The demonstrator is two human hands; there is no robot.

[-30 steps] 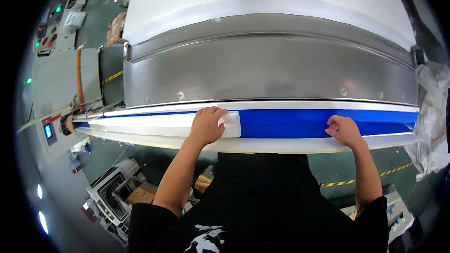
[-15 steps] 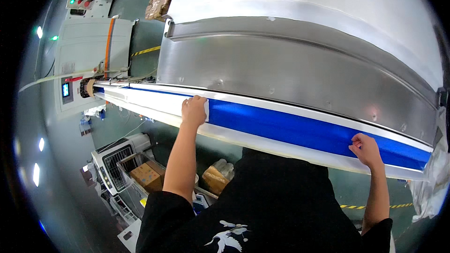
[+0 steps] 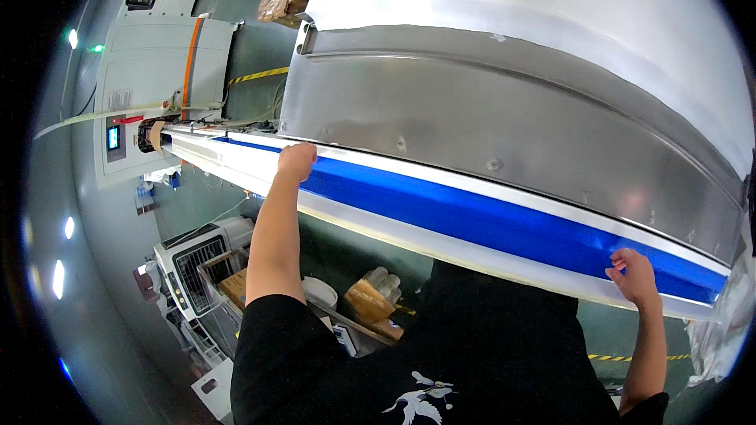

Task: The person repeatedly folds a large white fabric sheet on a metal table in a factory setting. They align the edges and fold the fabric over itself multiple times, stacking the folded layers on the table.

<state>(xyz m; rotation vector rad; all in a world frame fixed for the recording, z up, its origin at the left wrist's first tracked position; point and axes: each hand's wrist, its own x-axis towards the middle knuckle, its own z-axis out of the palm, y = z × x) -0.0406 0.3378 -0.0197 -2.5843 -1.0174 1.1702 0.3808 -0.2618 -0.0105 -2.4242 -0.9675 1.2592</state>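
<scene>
A long white rail (image 3: 394, 241) crosses in front of me, slanting from the far left down to the right. In its channel lies a bright blue strip (image 3: 457, 208). At the blue's left end my left hand (image 3: 298, 161) is closed, knuckles up, and whatever its fingers grip is hidden. Beyond this hand the channel shows a white surface (image 3: 236, 159), with a thin blue line along its far side. Over the right part of the blue strip is my right hand (image 3: 634, 275), its fingers loosely curled and thumb apart, holding nothing I can see.
A wide steel machine panel (image 3: 472, 110) runs along the rail's far side. A pale cabinet (image 3: 150, 71) stands at the left end. Below the rail are a grey-white pet carrier (image 3: 197, 264) and a bin with boxes. White plastic sheeting (image 3: 717, 338) hangs at the right.
My left hand has moved left along the rail, and more blue shows to its right. The white edge beside that hand is out of sight. My right hand stays over the blue strip.
</scene>
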